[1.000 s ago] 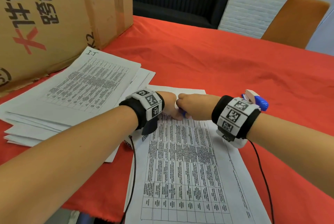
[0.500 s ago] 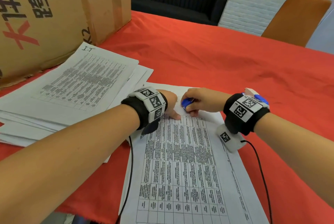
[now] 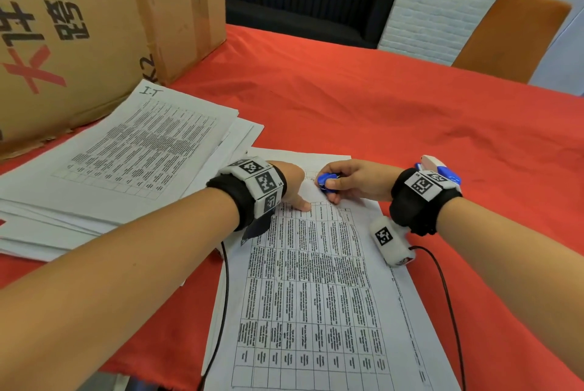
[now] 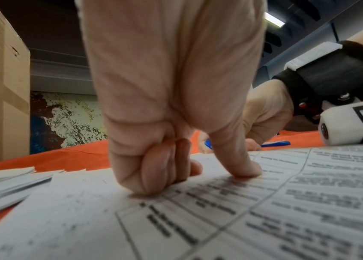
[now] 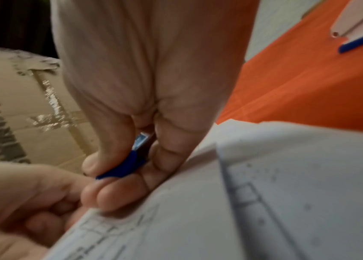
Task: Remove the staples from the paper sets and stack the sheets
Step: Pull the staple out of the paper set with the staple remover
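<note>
A stapled paper set [image 3: 316, 280] with a printed table lies on the red tablecloth [image 3: 379, 100] in front of me. My left hand [image 3: 292, 185] rests near its top left corner, fingers curled under and thumb [image 4: 238, 167] pressing the sheet. My right hand [image 3: 354, 179] pinches a small blue staple remover [image 3: 325, 180] just right of it, above the top edge. In the right wrist view the staple remover [image 5: 124, 168] sits between thumb and fingers, close to the paper edge. A stack of loose sheets [image 3: 126, 153] lies to the left. No staple is visible.
A big cardboard box [image 3: 79, 27] stands at the back left, against the stack. A blue and white stapler [image 3: 439, 168] lies behind my right wrist. An orange chair [image 3: 512, 33] stands at the table's far right. Black cables trail from both wrists.
My right hand has drawn back to the right from the left hand and turned, so the blue staple remover now shows. The left hand stays pressed on the paper.
</note>
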{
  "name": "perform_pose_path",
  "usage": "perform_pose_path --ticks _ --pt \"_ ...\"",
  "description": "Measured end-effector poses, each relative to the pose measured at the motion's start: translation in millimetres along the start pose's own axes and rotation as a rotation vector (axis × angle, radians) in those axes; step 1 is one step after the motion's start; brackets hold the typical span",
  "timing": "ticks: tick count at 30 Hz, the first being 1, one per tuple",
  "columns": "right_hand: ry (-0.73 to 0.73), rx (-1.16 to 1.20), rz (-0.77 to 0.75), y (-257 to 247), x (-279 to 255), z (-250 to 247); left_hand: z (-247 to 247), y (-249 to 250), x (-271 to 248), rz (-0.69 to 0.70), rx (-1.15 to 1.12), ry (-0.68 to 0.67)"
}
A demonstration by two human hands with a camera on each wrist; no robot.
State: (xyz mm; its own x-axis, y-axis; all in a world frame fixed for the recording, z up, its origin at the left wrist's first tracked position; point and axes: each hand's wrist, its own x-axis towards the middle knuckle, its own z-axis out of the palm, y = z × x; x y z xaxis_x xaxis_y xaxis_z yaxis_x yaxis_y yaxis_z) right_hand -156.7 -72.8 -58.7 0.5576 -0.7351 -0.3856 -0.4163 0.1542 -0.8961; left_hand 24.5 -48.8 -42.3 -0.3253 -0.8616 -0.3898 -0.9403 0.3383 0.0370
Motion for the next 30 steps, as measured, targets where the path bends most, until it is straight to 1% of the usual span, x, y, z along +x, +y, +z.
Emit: perform_pose_path --ticks 5,9,18,21,24,27,28,30 --pt "0.004 0.106 -0.005 2.7 -1.5 1.2 1.1 1.2 -2.4 -0.016 -0.012 -0.009" --pt "0.038 0.184 -0.008 1.7 -6.3 6.1 1.8 4.1 -8.0 -0.017 -0.008 0.007" --pt "0.042 0.24 -0.021 -4.5 -13.7 12.9 0.0 9.0 -12.6 -0.06 0.05 0.01" --pt "0.042 0.224 -0.034 -5.9 -13.8 13.3 -1.7 9.9 -11.8 -0.073 0.079 0.006" --pt "0.029 0.188 -0.053 -9.1 -17.8 14.6 0.1 9.5 -11.5 -0.081 0.061 0.004" --pt "0.125 0.238 -0.149 -26.2 -30.6 -1.8 0.5 8.0 -11.3 -0.069 0.043 -0.009" --pt "0.155 0.218 -0.167 -35.3 -37.5 -9.4 0.5 7.2 -10.8 -0.075 0.031 -0.013" --pt "0.166 0.117 -0.167 -48.2 -51.8 -16.5 -1.1 6.5 -11.2 -0.057 -0.011 -0.02"
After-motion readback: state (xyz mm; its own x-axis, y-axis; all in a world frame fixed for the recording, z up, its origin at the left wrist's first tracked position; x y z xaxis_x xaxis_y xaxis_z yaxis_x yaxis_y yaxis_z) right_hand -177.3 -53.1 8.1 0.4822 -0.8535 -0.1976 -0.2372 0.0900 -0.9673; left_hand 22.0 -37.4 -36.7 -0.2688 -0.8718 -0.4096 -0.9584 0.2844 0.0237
